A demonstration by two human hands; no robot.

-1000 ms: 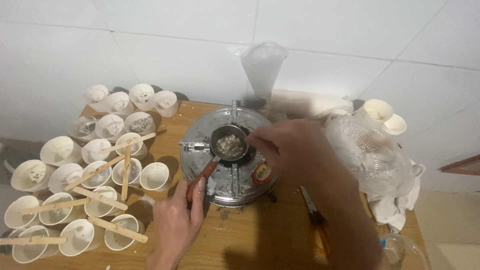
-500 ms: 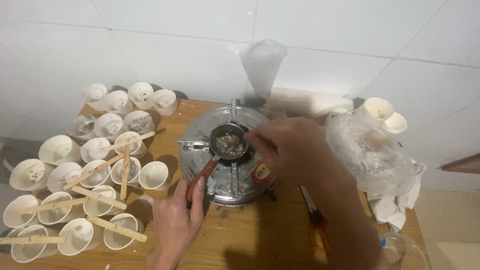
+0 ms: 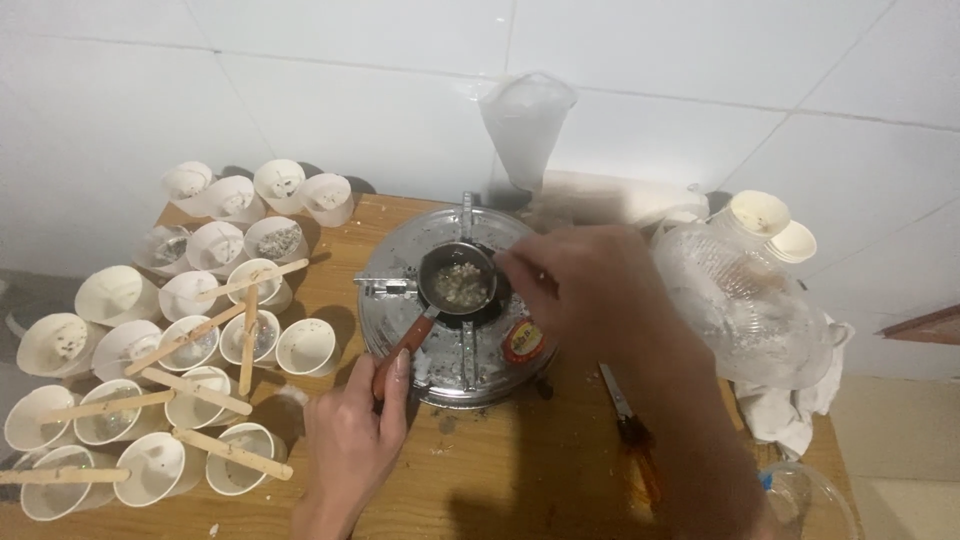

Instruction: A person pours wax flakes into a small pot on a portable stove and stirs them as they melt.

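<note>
On the round metal stove, my left hand clasps the small steel ladle's red handle; light, rigid, probably hot. My right hand pinches at its rim.

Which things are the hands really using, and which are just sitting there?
In use:
left hand on the small pan's red handle
small pan on the round metal stove
right hand at the pan's rim

Lying about:
white paper cups
wooden sticks
clear plastic bag

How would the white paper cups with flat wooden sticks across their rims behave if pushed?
The white paper cups look thin and light, so they would probably slide or tip easily. The flat wooden sticks lie loose across rims and may fall off.
</note>
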